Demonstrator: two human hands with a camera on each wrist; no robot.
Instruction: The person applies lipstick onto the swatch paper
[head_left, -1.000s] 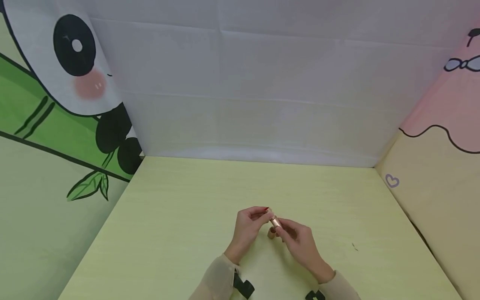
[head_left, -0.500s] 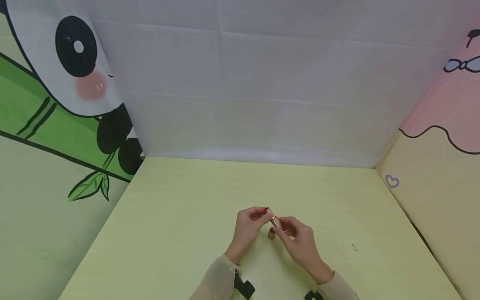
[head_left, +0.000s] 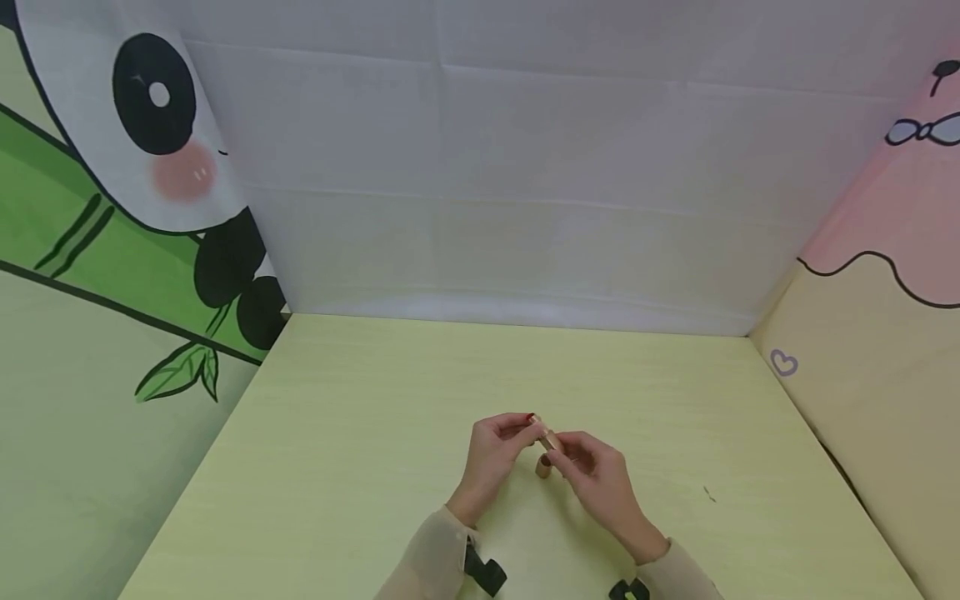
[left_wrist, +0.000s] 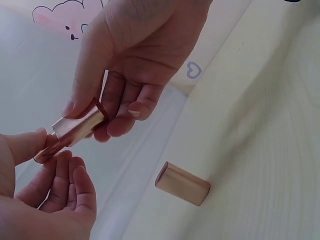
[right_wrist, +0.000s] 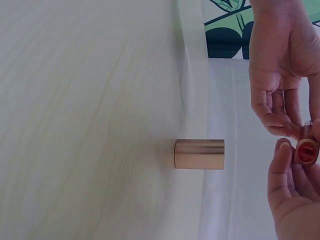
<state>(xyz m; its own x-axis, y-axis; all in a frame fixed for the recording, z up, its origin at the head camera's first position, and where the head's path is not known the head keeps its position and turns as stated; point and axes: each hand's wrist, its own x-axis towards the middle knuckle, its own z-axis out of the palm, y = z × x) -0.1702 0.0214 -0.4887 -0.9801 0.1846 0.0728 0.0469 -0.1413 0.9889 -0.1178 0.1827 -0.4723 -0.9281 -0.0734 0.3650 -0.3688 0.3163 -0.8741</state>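
Both hands hold a rose-gold lipstick tube [head_left: 551,442] just above the table. My left hand [head_left: 495,458] pinches its narrower far end between thumb and fingers. The right hand [head_left: 600,483] grips the wider base with thumb and fingertips. In the left wrist view the lipstick tube [left_wrist: 77,125] slants between the two hands, the wider part under the right thumb. A red oval end of the lipstick tube [right_wrist: 306,152] faces the right wrist camera. Just below the hands, the rose-gold lipstick cap [head_left: 543,468] stands upright on the table, untouched, its upper end dark.
The pale wood-grain table [head_left: 360,417] spreads around the hands. A small dark mark [head_left: 709,494] lies to the right. A white sheet [head_left: 480,183] closes off the back, and printed panels stand at left and right.
My right fingers loosened and then closed again on the base of the lipstick tube. The left hand keeps its pinch nearly in place. The cap has not moved.
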